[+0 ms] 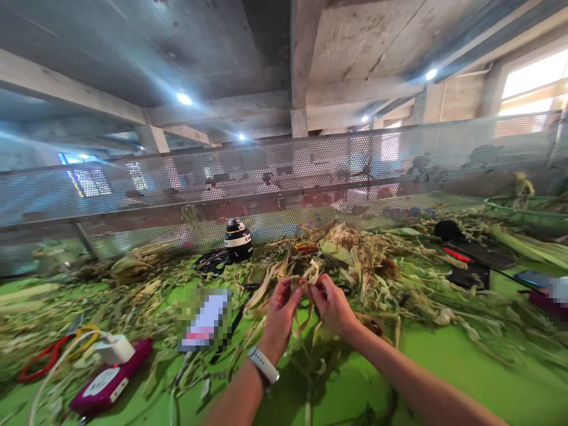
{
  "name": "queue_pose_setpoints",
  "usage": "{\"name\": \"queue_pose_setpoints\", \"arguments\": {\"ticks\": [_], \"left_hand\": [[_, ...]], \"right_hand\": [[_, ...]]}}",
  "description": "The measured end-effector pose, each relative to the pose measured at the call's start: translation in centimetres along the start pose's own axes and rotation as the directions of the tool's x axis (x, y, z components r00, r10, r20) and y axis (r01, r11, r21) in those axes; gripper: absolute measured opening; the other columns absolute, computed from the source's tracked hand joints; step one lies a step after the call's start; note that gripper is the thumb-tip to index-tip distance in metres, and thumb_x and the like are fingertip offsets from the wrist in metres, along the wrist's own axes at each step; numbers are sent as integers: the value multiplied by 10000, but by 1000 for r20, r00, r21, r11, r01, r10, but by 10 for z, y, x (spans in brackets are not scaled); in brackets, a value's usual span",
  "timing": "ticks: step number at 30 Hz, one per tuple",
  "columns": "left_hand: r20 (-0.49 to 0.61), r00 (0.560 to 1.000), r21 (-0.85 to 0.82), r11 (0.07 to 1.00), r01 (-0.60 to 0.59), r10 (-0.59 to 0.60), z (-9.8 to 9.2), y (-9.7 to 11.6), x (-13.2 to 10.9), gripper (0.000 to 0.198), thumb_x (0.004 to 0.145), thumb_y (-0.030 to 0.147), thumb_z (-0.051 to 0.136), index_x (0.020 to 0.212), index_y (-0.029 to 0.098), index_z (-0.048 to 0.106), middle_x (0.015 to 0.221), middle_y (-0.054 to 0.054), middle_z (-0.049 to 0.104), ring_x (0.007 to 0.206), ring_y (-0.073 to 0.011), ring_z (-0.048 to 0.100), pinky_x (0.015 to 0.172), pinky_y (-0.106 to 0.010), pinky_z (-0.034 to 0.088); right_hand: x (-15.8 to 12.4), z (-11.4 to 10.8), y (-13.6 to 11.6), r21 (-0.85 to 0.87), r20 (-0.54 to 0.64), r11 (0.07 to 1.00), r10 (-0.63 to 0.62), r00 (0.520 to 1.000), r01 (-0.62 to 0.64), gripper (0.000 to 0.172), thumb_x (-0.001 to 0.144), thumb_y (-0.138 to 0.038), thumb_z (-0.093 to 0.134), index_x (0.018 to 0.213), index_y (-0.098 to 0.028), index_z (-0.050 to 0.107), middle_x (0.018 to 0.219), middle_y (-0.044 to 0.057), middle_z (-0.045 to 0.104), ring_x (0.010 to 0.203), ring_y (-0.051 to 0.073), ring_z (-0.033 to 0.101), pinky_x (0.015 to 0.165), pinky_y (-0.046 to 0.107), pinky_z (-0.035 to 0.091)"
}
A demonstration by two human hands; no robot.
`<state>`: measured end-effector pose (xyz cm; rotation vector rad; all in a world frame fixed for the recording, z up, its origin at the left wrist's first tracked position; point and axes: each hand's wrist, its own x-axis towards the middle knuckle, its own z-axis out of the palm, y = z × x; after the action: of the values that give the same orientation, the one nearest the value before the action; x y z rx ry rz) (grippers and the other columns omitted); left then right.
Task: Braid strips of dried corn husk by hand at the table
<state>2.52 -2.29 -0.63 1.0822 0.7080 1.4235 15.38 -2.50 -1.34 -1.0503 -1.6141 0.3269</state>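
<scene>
Over the green table, my left hand (283, 305) and my right hand (331, 303) meet, with fingertips pinched on a pale corn husk strip (313, 272). Narrow ends of the husk hang below the fingers. Both hands are closed, thumbs against forefingers. A white watch band (264, 365) circles my left wrist. Just beyond my hands lies a heap of dry corn husks (355, 251), yellow to pale green. Exactly how the strip runs between my fingertips is too small to make out.
A black bottle with a white band (238, 241) stands ahead, before a perforated metal screen (310, 165). To the left lie a phone (206, 319), a magenta power strip (110, 378) and red-handled scissors (44, 358). A green basket (528, 216) sits far right. People show faintly behind the screen.
</scene>
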Motion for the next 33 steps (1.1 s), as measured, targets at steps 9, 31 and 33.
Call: {"name": "queue_pose_setpoints", "arguments": {"ticks": [9,31,33], "left_hand": [[-89,995,-58,997,46,-51,-13,1,18,421,526,259,784,896,179,600,759,3,658,613,-98,574,592,-208,425],[23,997,-60,995,81,-80,-16,-2,18,381,510,227,803,773,167,534,642,44,612,599,-87,549,606,-209,393],[5,997,-64,995,75,-75,-17,-4,19,405,505,214,803,780,170,510,637,53,597,604,-85,548,616,-209,394]], "right_hand": [[6,-21,-17,507,251,715,413,875,-482,263,727,-326,518,953,-219,437,637,-66,574,348,82,474,360,207,388],[11,-21,-15,329,273,873,278,921,-361,333,716,-511,594,723,-180,549,500,-70,457,378,60,392,361,182,299],[11,-20,-13,259,229,915,252,940,-309,305,746,-482,568,711,-179,574,494,-61,449,392,71,399,365,190,299]]}}
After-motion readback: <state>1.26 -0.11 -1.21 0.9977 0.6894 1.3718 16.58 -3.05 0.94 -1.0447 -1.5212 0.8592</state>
